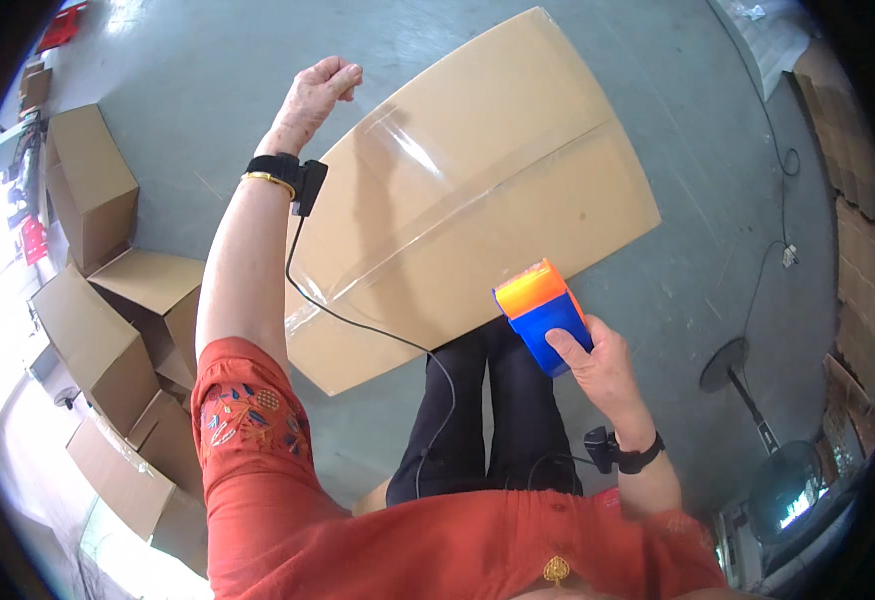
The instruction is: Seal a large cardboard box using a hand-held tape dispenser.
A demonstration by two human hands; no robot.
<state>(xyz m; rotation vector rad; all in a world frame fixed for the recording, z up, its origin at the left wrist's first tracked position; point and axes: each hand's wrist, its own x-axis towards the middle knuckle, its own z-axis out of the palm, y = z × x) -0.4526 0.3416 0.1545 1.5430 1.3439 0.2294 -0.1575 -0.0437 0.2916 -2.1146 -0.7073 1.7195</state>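
Observation:
A large flat-topped cardboard box (517, 130) lies in front of me, with clear shiny tape along its middle seam. My right hand (602, 365) grips a blue and orange tape dispenser (545, 325) by its blue body, thumb on top. The orange end of this dispenser overlaps the box's near right edge in the picture. Past the box's far left edge, my left hand (322, 95) is raised with its fingers curled closed. Whatever those fingers may hold is hidden.
Several open cardboard boxes (122, 340) stand to my left. A thin black cable (387, 335) hangs from my left wrist strap across the box. To the right are a stand with a round base (725, 365), cables on the floor and stacked flat cardboard (857, 250).

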